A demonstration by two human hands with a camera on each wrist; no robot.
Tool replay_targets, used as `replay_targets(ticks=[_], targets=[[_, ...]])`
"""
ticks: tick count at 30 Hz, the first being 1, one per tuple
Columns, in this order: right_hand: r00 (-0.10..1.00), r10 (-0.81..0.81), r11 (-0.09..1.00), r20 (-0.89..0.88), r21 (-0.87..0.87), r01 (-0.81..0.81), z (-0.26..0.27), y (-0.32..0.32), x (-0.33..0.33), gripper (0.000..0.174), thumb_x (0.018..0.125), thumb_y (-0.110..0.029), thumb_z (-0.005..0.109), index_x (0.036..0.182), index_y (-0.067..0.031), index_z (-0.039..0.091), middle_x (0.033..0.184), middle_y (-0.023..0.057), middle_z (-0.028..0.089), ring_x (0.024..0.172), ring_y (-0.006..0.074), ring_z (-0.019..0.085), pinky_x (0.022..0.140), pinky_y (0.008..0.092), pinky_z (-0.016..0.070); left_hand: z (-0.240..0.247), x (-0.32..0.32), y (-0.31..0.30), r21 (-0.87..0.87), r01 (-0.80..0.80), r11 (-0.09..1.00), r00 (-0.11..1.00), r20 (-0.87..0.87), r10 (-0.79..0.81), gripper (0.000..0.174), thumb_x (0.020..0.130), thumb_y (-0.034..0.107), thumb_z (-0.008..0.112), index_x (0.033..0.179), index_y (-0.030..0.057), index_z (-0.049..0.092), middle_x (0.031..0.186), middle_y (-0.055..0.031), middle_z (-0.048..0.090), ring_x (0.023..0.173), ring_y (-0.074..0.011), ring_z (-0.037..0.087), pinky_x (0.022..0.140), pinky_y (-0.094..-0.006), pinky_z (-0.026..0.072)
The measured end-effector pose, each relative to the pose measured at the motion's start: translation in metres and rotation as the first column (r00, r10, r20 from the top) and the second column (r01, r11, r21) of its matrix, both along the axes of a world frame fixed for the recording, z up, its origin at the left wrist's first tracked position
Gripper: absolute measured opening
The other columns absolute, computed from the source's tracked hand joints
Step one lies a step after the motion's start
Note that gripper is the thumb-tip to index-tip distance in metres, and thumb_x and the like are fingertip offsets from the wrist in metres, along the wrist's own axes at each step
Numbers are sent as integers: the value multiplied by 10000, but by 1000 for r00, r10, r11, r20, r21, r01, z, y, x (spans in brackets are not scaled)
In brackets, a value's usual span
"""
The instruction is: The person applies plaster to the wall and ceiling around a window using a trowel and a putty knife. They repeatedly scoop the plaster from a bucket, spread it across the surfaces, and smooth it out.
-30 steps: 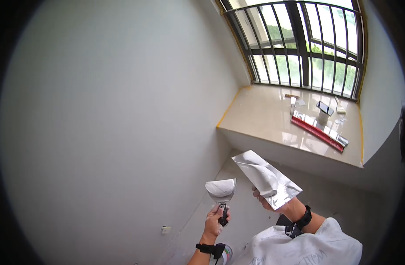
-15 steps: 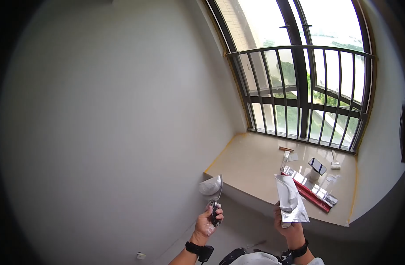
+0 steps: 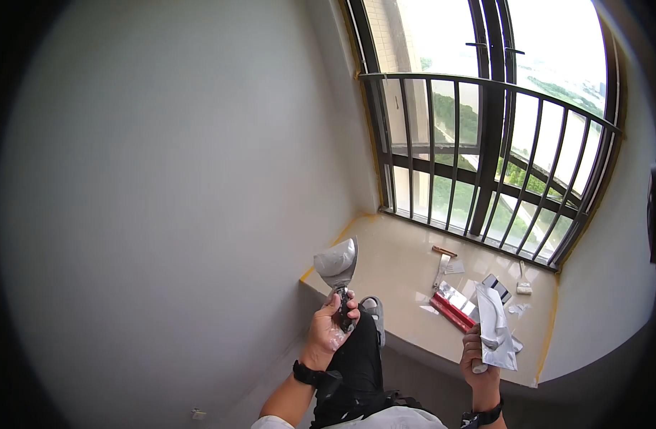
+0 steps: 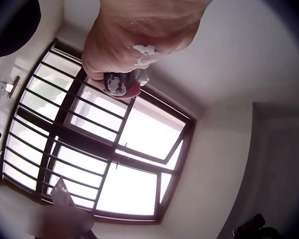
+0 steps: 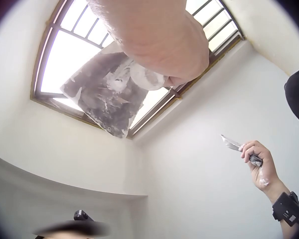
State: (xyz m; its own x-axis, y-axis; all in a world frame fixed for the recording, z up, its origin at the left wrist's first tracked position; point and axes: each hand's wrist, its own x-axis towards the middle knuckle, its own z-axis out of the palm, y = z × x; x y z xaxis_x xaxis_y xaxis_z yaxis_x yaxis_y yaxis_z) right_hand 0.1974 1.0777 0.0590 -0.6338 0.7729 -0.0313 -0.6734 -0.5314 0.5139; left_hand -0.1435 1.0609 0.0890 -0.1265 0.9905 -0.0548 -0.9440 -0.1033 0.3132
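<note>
In the head view my left hand (image 3: 325, 332) grips the dark handle of a putty knife (image 3: 346, 279), blade up, with a thick mound of white putty (image 3: 335, 259) on the blade. White smears mark the heel of this hand. My right hand (image 3: 474, 352) holds a rectangular metal plastering trowel (image 3: 494, 325) by its pale round handle, putty spread over the upward face. From the right wrist view, the smeared underside of the trowel (image 5: 102, 94) shows. The two tools are apart, the putty knife left and the trowel right, over the window sill.
On the tiled sill (image 3: 403, 286) lie a red-edged long blade (image 3: 453, 311), a brush (image 3: 524, 282), a small scraper (image 3: 442, 266) and a phone (image 3: 496, 287). A barred window (image 3: 485, 157) rises behind. One shoe (image 3: 372, 314) is at the sill's front edge. A bare wall (image 3: 163, 200) stands left.
The view has swung up towards the window and come closer to the sill. A leg and shoe have appeared at the sill's edge. The hands have spread apart, each still holding its tool.
</note>
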Motion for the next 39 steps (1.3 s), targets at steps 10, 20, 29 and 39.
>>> replay_targets(ticks=[10, 20, 29, 39], targets=[[951, 7, 999, -309, -48, -23, -24, 170, -61, 131, 919, -126, 551, 1042, -81, 559, 834, -24, 501, 697, 76, 469, 623, 217, 416, 19, -58, 182, 60, 176, 983, 959, -237, -157, 207, 975, 122, 541, 1165, 41, 556, 1000, -79, 594, 850, -184, 582, 704, -303, 526], [902, -402, 893, 157, 285, 348, -39, 289, -133, 324, 871, -286, 582, 1125, -89, 542, 980, 63, 587, 915, 224, 591, 836, 402, 510, -54, -129, 307, 18, 90, 996, 971, -223, -84, 279, 980, 95, 504, 1244, 22, 449, 1228, -130, 543, 872, -220, 504, 722, -337, 476], [821, -571, 639, 16, 636, 433, 267, 527, -236, 460, 980, -314, 426, 1346, -39, 460, 1299, 204, 541, 1187, 414, 539, 1043, 620, 390, 118, -201, 480, 7, 129, 992, 957, -264, -123, 265, 995, 110, 494, 1237, 6, 469, 1222, -124, 528, 862, -220, 497, 703, -330, 467], [839, -544, 663, 1, 614, 428, 544, 647, -326, 367, 943, -164, 545, 1270, 1, 535, 1273, 182, 580, 1211, 353, 531, 1108, 554, 341, 345, -248, 449, -209, 93, 973, 811, -551, -196, 358, 934, 341, 614, 1227, 140, 568, 814, 9, 592, 644, -136, 572, 481, -244, 434]])
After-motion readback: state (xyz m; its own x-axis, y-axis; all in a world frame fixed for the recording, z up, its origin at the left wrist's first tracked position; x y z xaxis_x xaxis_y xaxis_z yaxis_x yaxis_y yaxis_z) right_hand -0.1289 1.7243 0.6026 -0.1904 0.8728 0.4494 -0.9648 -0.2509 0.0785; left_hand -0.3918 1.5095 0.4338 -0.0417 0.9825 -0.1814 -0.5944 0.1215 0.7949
